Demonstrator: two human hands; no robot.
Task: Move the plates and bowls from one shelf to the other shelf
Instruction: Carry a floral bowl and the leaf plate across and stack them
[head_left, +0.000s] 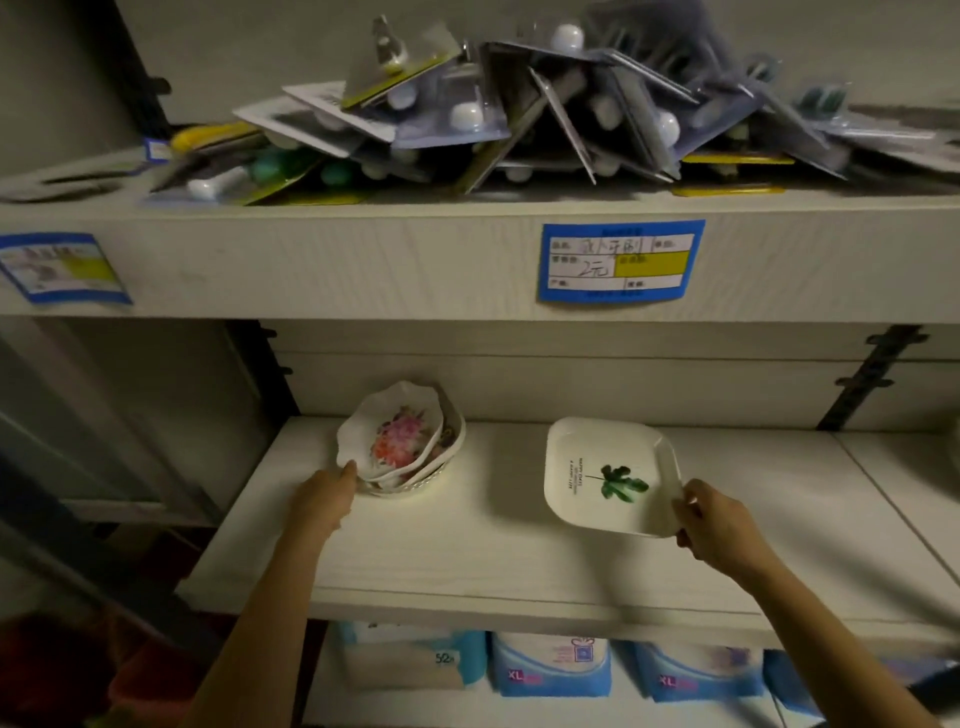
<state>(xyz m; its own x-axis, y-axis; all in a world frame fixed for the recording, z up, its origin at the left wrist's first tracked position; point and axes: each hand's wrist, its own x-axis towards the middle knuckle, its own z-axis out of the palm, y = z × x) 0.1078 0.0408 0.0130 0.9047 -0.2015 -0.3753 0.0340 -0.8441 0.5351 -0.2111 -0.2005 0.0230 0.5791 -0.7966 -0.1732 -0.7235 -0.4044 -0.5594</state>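
Gripping white scalloped bowl with pink flower print (395, 436) at near-left rim, your left hand (324, 496): thumb on rim, other fingers hidden beneath. Bowl tilted atop nested stack of bowls (449, 460), left end of pale wooden middle shelf (467, 545). Your right hand (719, 525) pinches near-right corner of white square plate with green leaf print (608, 475); thumb on top, fingers curled under. Plate tilted over shelf, right of stack, apart.

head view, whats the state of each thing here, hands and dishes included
floral bowl: tilted, topmost of a nested stack
square plate: face up, tilted, held at one corner
left hand: grips the floral bowl's near rim
right hand: pinches the square plate's near right corner
blister packs: heaped loosely on the upper shelf
price label: stuck on the upper shelf's front
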